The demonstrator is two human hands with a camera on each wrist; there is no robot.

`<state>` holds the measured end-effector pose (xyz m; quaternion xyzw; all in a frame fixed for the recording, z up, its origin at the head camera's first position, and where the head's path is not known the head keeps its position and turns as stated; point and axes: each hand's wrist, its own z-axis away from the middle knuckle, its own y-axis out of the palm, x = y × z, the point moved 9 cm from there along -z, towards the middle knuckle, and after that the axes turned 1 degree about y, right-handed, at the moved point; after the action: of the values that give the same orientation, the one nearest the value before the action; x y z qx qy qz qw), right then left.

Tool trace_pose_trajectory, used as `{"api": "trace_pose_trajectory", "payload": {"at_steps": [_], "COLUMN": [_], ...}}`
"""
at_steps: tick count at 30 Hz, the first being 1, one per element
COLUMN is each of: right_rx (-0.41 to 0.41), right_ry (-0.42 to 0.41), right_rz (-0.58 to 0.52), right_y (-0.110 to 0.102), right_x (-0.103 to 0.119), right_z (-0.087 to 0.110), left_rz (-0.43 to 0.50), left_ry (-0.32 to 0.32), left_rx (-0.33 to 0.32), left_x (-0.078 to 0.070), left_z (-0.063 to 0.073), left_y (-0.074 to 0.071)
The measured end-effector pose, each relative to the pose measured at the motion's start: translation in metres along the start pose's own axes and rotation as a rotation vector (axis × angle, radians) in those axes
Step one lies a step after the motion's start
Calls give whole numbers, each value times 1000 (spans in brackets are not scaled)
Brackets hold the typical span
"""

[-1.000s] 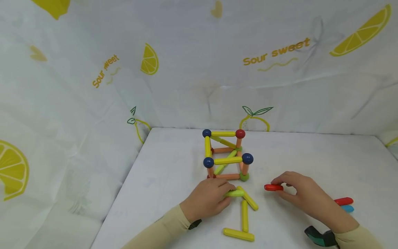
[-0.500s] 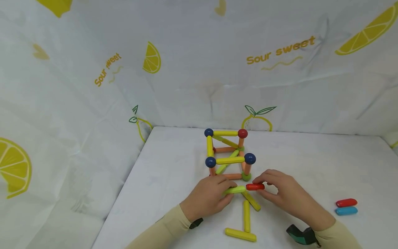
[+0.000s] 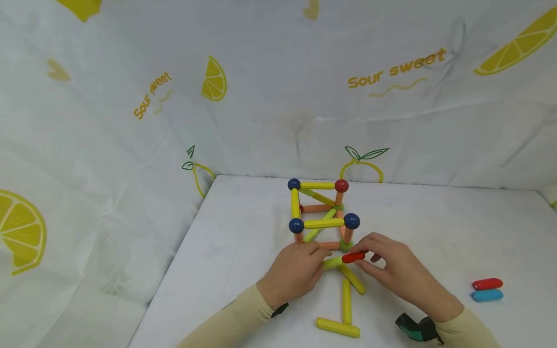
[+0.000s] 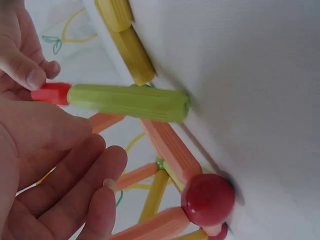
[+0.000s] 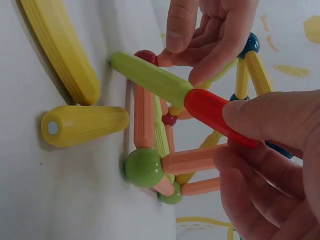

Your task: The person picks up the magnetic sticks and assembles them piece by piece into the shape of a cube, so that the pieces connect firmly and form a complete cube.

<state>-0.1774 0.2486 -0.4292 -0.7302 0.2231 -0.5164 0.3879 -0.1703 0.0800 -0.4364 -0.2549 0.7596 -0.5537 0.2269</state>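
My right hand (image 3: pixel 393 263) pinches a short red magnetic stick (image 5: pixel 207 110) between thumb and fingers. End to end with it is a lime-green magnetic stick (image 5: pixel 150 77), tilted over the table. Close beside the green stick is my left hand (image 3: pixel 290 273); the left wrist view shows its fingers loosely bent, apart from the stick. Just behind both hands stands a box-shaped frame (image 3: pixel 324 224) of yellow, orange and green sticks joined by blue, red and green balls. A green ball (image 5: pixel 144 167) forms its near lower right corner.
Yellow sticks lie in front of the hands: one slanted (image 3: pixel 352 279), one lengthwise (image 3: pixel 346 302), one crosswise (image 3: pixel 338 327). To the right, a red stick (image 3: pixel 488 283) lies beside a blue stick (image 3: pixel 487 295). A white lemon-print sheet (image 3: pixel 278 116) hangs behind the table.
My right hand has moved left, bringing the red stick against the green one. The left hand has let go of the green stick, which now hangs from the red one.
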Motion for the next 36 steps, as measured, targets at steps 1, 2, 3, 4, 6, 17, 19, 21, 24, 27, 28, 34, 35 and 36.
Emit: {"api": "trace_pose_trajectory", "payload": {"at_steps": [1,2,3,4,6,17,19,21,24,27,28,34,35,36], "right_rx": [-8,-12,-14,-13,-11,-63,-98,-130,-166,-198,-209,-285,-302,-320], "right_ry": [-2,-3,-3,-1,3,-34,-52,-65,-84,-106,-113,-118,-118,-116], "right_rz": [-8,-18,-29,-41,-50,-57,-53,-43,-26,-13,-13,8,17,27], "right_y": [-1,-2,-3,-3,-4,-10,-14,-17,-20,-21,-21,-23,-24,-26], "right_x": [1,2,3,4,5,10,12,14,18,21,22,22,22,21], "right_z": [-1,-1,-2,-2,-2,0,0,-1,-4,-6,-7,-6,-5,-4], "left_rz": [-11,-17,-16,-15,-6,-4,-23,-55,-108,-159,-174,-229,-230,-230], "left_ry": [0,2,5,6,5,-17,-24,-40,-72,-95,-100,-127,-131,-135], "left_rx": [-11,-24,-38,-47,-52,-7,-31,-63,-96,-109,-111,-129,-127,-121], "left_x": [-1,-2,-3,-4,-5,-4,-4,-4,-2,0,0,0,1,1], "left_z": [-2,-3,-5,-5,-7,-16,-19,-21,-22,-22,-21,-20,-20,-20], "left_y": [-1,-1,-2,-1,0,11,7,0,-6,-7,-7,-7,-6,-5]}}
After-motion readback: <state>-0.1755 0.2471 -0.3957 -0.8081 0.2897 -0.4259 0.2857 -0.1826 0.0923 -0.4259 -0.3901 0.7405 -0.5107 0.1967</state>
